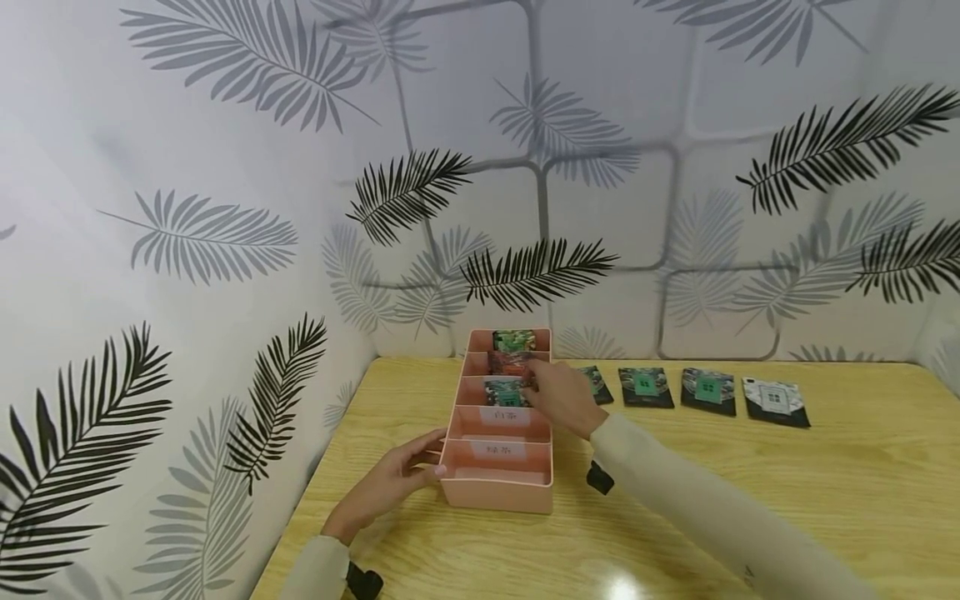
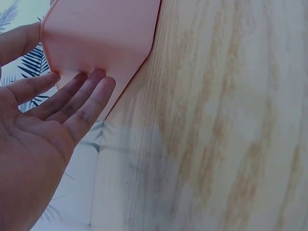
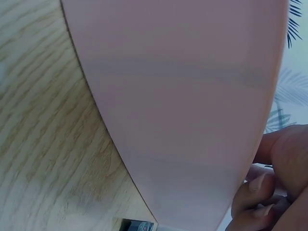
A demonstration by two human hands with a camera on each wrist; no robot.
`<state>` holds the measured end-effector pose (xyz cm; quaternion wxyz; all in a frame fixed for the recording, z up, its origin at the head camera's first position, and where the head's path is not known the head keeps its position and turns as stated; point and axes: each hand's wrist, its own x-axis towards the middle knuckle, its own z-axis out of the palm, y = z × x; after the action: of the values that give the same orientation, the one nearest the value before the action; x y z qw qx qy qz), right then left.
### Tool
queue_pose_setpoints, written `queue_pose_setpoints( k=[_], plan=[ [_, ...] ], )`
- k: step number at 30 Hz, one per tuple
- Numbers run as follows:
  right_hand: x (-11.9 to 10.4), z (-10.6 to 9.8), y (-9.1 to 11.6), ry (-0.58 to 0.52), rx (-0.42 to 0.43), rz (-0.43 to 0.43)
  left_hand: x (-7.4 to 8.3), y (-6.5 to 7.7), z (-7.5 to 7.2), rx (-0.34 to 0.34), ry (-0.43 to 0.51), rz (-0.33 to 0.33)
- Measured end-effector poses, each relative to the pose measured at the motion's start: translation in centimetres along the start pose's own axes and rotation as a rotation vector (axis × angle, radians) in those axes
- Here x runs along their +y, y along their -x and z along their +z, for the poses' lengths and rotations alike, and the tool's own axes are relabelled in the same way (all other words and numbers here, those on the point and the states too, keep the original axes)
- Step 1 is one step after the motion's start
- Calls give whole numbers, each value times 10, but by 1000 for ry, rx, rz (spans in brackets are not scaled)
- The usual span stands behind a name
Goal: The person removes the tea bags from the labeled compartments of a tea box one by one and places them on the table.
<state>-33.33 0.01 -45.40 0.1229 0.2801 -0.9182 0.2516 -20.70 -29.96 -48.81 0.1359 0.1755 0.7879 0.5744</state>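
Note:
A long pink box [image 1: 498, 497] with several compartments stands on the table. My left hand [image 1: 390, 483] rests at its near left corner; in the left wrist view, its mostly straight fingers [image 2: 91, 103] touch the wall. My right hand [image 1: 561, 395] reaches over the right rim. Its curled fingers pinch the right edge of a dark tea packet [image 1: 504, 393] with a green label, inside the third compartment from the back. Behind it sit a red packet [image 1: 507, 362] and a green packet [image 1: 513, 340]. The right wrist view shows the curled fingers beyond the rim, with the packet hidden.
To the right of the box lies a row of packets: one partly behind my right hand [image 1: 597, 385], two with green labels [image 1: 645, 387] [image 1: 708, 390], and one black and white [image 1: 776, 401]. White paper labels [image 1: 506, 451] mark the front compartments. A leaf-patterned wall [image 1: 615, 225] stands behind.

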Motion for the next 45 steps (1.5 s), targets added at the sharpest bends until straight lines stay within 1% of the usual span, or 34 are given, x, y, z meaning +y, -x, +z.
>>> queue_pose_setpoints(
  k=[3,6,10,12,16,22,28,33,39,45],
  plan=[
    [0,2,-4,-46,-22,31,0,0,0,6,10,-12],
    [0,5,-8,-70,-34,39,0,0,1,7,17,-12],
    [0,8,-8,-79,-48,29,1,0,1,1,16,0],
    [0,8,-8,-88,-48,9,1,0,1,-1,17,-1],
    [1,8,-6,-104,-29,-37,0,0,0,2,11,-2],
    [7,4,-3,-158,40,-43,-1,-2,1,5,-8,9],
    [13,-7,-2,-238,102,-21,-2,-2,1,11,-7,-1],
    [12,-22,1,-289,159,-25,-2,0,1,20,-9,-11],
    [16,-38,6,-307,196,-12,-2,0,1,29,-17,-20],
    [23,-50,16,-312,208,0,-2,-1,3,20,-27,-19]
  ],
)
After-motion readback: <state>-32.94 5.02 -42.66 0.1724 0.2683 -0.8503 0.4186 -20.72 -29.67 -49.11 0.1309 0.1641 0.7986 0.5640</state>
